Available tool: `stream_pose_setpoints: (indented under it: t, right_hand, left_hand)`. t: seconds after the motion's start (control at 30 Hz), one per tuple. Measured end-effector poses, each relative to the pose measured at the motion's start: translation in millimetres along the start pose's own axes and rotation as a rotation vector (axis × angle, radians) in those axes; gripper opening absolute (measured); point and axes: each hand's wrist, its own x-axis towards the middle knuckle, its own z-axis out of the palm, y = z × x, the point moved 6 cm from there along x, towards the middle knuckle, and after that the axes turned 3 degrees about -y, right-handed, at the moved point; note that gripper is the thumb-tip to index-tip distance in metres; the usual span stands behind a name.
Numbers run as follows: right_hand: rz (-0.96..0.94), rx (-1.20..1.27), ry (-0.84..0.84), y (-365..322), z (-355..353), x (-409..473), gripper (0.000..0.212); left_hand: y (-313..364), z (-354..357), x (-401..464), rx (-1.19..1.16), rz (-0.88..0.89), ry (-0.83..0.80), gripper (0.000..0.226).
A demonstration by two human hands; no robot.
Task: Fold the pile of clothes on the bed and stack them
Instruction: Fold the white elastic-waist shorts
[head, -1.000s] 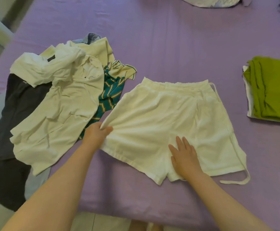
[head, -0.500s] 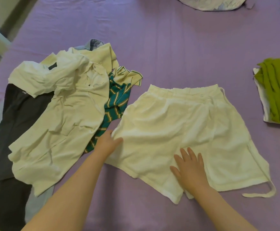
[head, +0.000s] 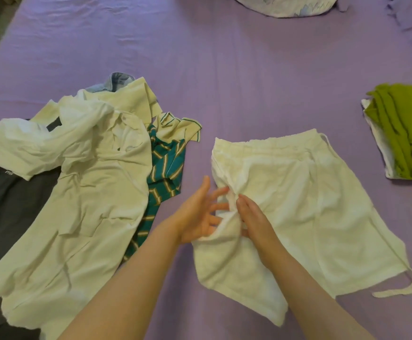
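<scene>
White shorts [head: 305, 204] bunched between left hand [head: 197, 212] and right hand [head: 256, 217].

Both bare forearms reach forward and meet. The left hand [head: 197, 212] stands palm inward with its fingers spread and nearly straight. The right hand [head: 251, 217] lies palm down just beside it, fingertips almost touching the left fingers.
</scene>
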Motion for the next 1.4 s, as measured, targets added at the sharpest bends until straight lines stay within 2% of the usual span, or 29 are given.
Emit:
stream_pose_setpoints:
  t: [0.1, 0.17, 0.23, 0.3, 0.37, 0.43, 0.47, 0.53, 0.67, 0.77, 0.83, 0.9, 1.0, 1.07, 1.2, 1.33, 1.4]
  right_hand:
    - [-0.03, -0.059, 0.079, -15.8, -15.6, -6.3, 0.048]
    - [-0.018, -0.116, 0.207, -18.7, -36.6, -10.1, 0.039]
    - [0.001, -0.195, 0.243, -19.0, -53.9, -12.7, 0.041]
    - [0.016, -0.267, 0.224, -16.9, -67.5, -12.3, 0.045]
    - [0.011, -0.31, 0.188, -12.8, -80.2, -10.3, 0.046]
    - [-0.014, -0.321, 0.172, -7.6, -96.0, -8.8, 0.042]
    - [-0.013, -0.306, 0.176, -4.8, -106.0, -8.1, 0.038]
    - [0.018, -0.257, 0.207, 0.9, -129.9, -8.3, 0.029]
    - [0.04, -0.195, 0.279, 4.5, -184.2, -12.7, 0.021]
    - [0.043, -0.153, 0.357, -0.1, -227.3, -14.8, 0.019]
    - [0.039, -0.157, 0.427, -3.2, -256.3, -17.3, 0.015]
    - [0.034, -0.172, 0.502, -4.3, -283.7, -19.6, 0.012]
    - [0.103, -0.25, 0.477, 4.8, -309.5, -17.1, 0.03]
    - [0.183, -0.331, 0.39, 17.9, -314.3, -14.0, 0.046]
    - [0.164, -0.442, 0.444, 31.4, -329.5, -19.8, 0.044]
    - [0.103, -0.593, 0.501, 30.2, -348.8, -23.1, 0.042]
    - [0.112, -0.642, 0.495, 32.5, -358.0, -20.9, 0.043]
  left_hand:
    - [-1.3, 29.4, 3.3, -0.178, -0.044, -0.113, 0.061]
    - [-0.9, 41.2, 12.2, -0.101, -0.065, -0.064, 0.048]
    - [9.4, 36.4, 26.7, 0.304, 0.036, 0.19, 0.041]
    - [41.2, 34.2, 37.1, 0.833, 0.256, 0.473, 0.044]
    - [70.4, 47.7, 52.1, 1.323, 0.41, 0.52, 0.051]
    - [88.1, 59.0, 77.1, 1.893, 0.367, 0.481, 0.064]
    - [96.9, 62.8, 87.4, 2.087, 0.31, 0.483, 0.057]
    - [113.1, 67.4, 102.2, 2.27, 0.166, 0.483, 0.033]
    - [133.9, 81.6, 120.3, 2.093, 0.03, 0.378, 0.024]
    - [143.2, 102.8, 131.4, 2.117, 0.018, 0.334, 0.02]
    - [152.3, 119.8, 142.9, 2.035, 0.089, 0.389, 0.02]
    - [163.1, 143.3, 157.5, 1.907, 0.254, 0.469, 0.023]
    - [171.8, 183.2, 182.4, 1.793, 0.489, 0.601, 0.026]
    - [162.7, 200.0, 204.1, 1.758, 0.451, 0.604, 0.029]
    - [140.7, 218.4, 236.8, 1.943, 0.306, 0.584, 0.032]
    - [164.5, 237.2, 239.2, 2.009, 0.492, 0.817, 0.027]
    - [160.1, 241.5, 240.2, 1.93, 0.534, 0.846, 0.033]
